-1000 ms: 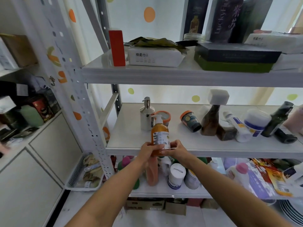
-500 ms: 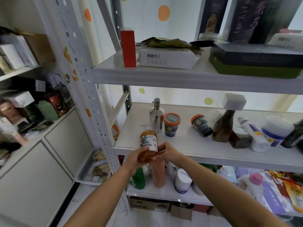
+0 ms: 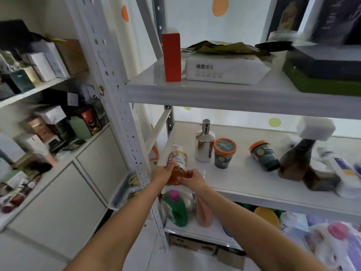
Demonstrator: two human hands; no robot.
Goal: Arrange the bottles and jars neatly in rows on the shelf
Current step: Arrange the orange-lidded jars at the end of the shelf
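I hold an orange pump bottle (image 3: 178, 163) with a white label at the front left corner of the middle shelf (image 3: 244, 184). My left hand (image 3: 162, 173) grips its left side and my right hand (image 3: 192, 178) cups its base. The bottle leans slightly left. Behind it stand a chrome pump dispenser (image 3: 204, 143) and an upright dark jar with an orange lid (image 3: 224, 153). A second orange-lidded jar (image 3: 264, 155) lies tilted further right. A brown bottle with a white square cap (image 3: 298, 153) and a white tube (image 3: 343, 169) sit at the right.
The upper shelf holds a red box (image 3: 171, 55), a white tissue pack (image 3: 224, 70) and dark boxes (image 3: 324, 61). Below are a green bottle with a pink cap (image 3: 175, 208) and a peach bottle (image 3: 204, 214). A perforated white upright (image 3: 125, 114) stands left, beside cabinets with boxes.
Both hands have carried the orange bottle leftward to the shelf's front left corner. The view has shifted left and closer to the shelf.
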